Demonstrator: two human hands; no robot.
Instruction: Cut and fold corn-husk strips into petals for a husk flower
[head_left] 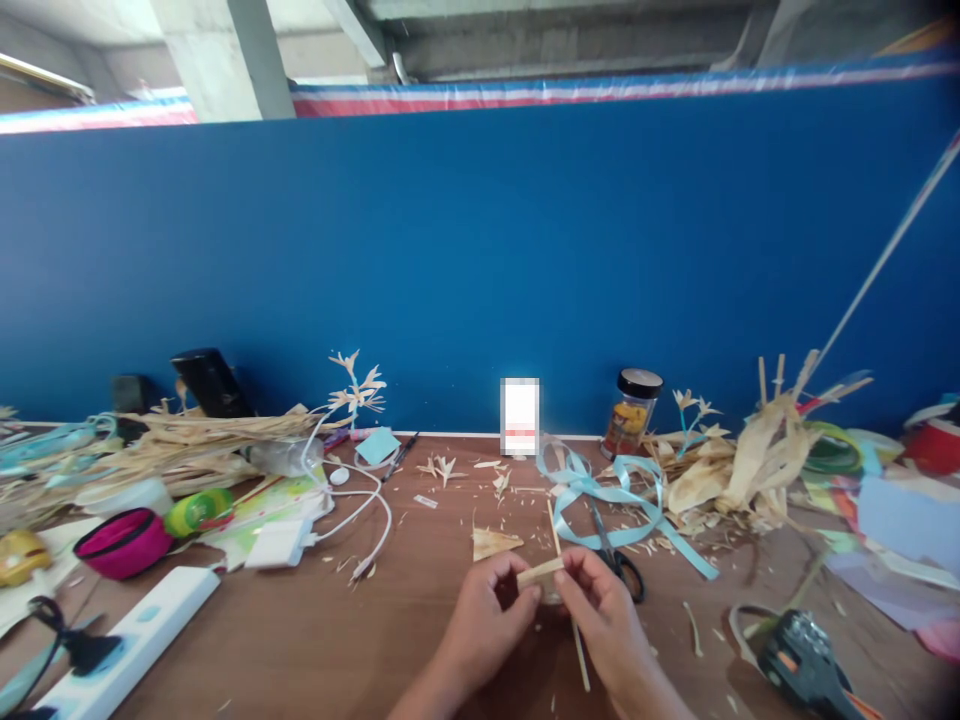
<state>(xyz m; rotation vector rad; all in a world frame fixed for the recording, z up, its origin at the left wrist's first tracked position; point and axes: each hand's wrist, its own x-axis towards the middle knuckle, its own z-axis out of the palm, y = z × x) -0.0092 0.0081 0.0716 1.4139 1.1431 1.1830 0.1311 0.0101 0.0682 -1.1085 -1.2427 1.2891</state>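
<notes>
My left hand (491, 605) is closed, pinching one end of a short, pale strip of dried husk (538, 572) between thumb and fingers. My right hand (600, 610) grips the strip's other end. A thin pale stick (581, 660) runs upright past my right fingers, poking out above and below them; whether it is pinched there is hard to make out. Just beyond the right hand lie black-handled scissors (631, 578), partly covered by a loop of light blue ribbon (577, 480). A loose husk piece (495, 543) lies beyond my left hand.
Husk flowers (358, 385) and a lidded jar (631, 412) stand by the blue partition (480, 240). Husk bundles (769, 460) lie on both sides. A white power strip (142, 640) is at left, a black-and-orange tool (806, 660) at right. Husk scraps litter the brown table (300, 640).
</notes>
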